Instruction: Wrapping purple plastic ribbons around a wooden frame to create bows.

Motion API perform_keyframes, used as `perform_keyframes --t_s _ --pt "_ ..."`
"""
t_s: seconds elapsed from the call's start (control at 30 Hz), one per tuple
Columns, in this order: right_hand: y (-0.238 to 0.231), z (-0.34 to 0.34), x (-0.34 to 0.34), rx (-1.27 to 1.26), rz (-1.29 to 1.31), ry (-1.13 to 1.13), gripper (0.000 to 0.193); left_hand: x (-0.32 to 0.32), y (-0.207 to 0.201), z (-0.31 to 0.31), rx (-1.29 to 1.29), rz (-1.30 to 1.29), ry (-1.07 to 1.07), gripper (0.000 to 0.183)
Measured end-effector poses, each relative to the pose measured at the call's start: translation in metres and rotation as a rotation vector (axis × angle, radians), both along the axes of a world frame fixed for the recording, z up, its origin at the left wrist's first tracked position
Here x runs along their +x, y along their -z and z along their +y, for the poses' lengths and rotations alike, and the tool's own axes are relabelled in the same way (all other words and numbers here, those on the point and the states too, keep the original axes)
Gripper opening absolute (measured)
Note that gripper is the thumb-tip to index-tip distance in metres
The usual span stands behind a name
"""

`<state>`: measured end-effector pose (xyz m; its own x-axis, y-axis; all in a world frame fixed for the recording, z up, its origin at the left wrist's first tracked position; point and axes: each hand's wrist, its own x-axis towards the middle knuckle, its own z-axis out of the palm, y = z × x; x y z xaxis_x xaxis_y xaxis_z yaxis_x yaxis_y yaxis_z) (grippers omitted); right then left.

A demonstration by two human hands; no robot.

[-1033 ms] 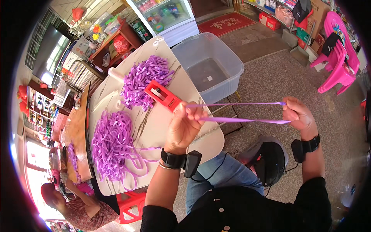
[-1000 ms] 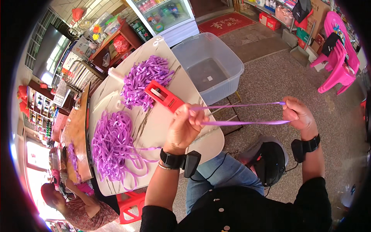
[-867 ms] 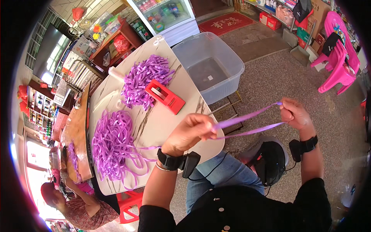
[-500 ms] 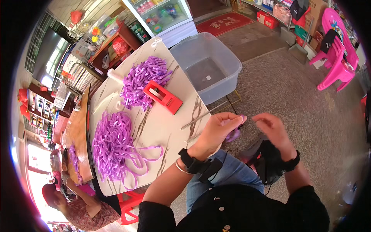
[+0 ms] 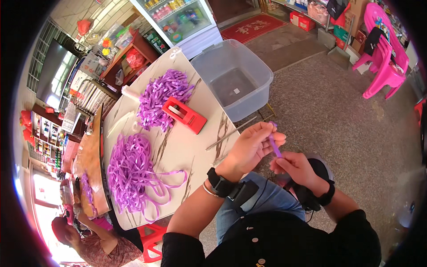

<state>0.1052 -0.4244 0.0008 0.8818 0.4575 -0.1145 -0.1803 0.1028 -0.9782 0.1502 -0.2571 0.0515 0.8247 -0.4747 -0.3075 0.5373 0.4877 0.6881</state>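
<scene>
Over the table's near right edge, a short purple ribbon (image 5: 275,149) slants from the left hand (image 5: 253,146) down and rightward to the right hand (image 5: 300,168), its long axis pointing toward the wearer's body; thumb and fingers pinch it at both ends. On the marble-patterned table (image 5: 189,149) sit a loose ribbon heap (image 5: 131,171), a second purple pile (image 5: 162,93) and a red tape dispenser (image 5: 194,123). A translucent bin (image 5: 258,98) stands beyond. A second ago, the hands were far apart, stretching a long loop.
</scene>
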Motion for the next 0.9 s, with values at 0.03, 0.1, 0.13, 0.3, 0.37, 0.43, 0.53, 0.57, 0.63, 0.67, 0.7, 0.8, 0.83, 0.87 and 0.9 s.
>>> perform_keyframes --t_s 0.03,0.1,0.13,0.3,0.37,0.43,0.53,0.57,0.63,0.67,0.7,0.8,0.83,0.87,0.9 --pt "0.007 -0.007 -0.003 -0.069 -0.032 0.001 0.019 0.002 0.001 0.001 0.0 0.001 0.003 0.017" --pt "0.02 -0.02 -0.011 -0.143 -0.065 0.008 0.019 0.007 -0.001 0.006 -0.031 -0.036 0.025 0.016" --pt "0.027 -0.026 -0.013 -0.238 -0.116 0.016 0.018 0.008 -0.004 0.008 -0.028 -0.048 0.041 0.017" --pt "0.041 -0.057 -0.011 -0.617 -0.319 -0.028 0.016 0.009 -0.021 0.022 -0.025 -0.07 0.038 0.019" --pt "0.054 -0.073 -0.002 -0.744 -0.641 0.029 0.012 0.006 -0.029 0.031 -0.011 -0.092 0.05 0.02" --pt "0.056 -0.085 0.007 -0.693 -0.618 0.088 0.012 0.0 -0.035 0.044 0.134 -0.142 0.087 0.022" --pt "0.044 -0.098 0.027 -0.764 -0.774 0.143 0.014 -0.014 -0.046 0.058 0.33 -0.187 0.178 0.024" --pt "0.034 -0.099 0.034 -0.775 -0.845 0.16 0.013 -0.019 -0.049 0.061 0.476 -0.196 0.236 0.025" --pt "0.016 -0.101 0.044 -0.787 -0.917 0.179 0.013 -0.027 -0.052 0.064 0.563 -0.234 0.257 0.023" --pt "0.009 -0.102 0.048 -0.82 -0.982 0.183 0.015 -0.03 -0.053 0.065 0.658 -0.247 0.291 0.022" --pt "0.003 -0.102 0.051 -0.853 -1.047 0.186 0.018 -0.034 -0.053 0.066 0.752 -0.261 0.324 0.021" --pt "-0.01 -0.095 0.058 -0.822 -1.103 0.215 0.035 -0.043 -0.039 0.075 0.826 -0.353 0.284 0.018" --pt "-0.016 -0.09 0.058 -0.821 -1.106 0.211 0.035 -0.045 -0.038 0.076 0.922 -0.405 0.263 0.018" --pt "-0.022 -0.084 0.057 -0.796 -1.069 0.222 0.042 -0.046 -0.038 0.077 0.922 -0.404 0.259 0.018" --pt "-0.025 -0.078 0.057 -0.771 -1.031 0.232 0.05 -0.048 -0.037 0.077 1.002 -0.478 0.199 0.016"
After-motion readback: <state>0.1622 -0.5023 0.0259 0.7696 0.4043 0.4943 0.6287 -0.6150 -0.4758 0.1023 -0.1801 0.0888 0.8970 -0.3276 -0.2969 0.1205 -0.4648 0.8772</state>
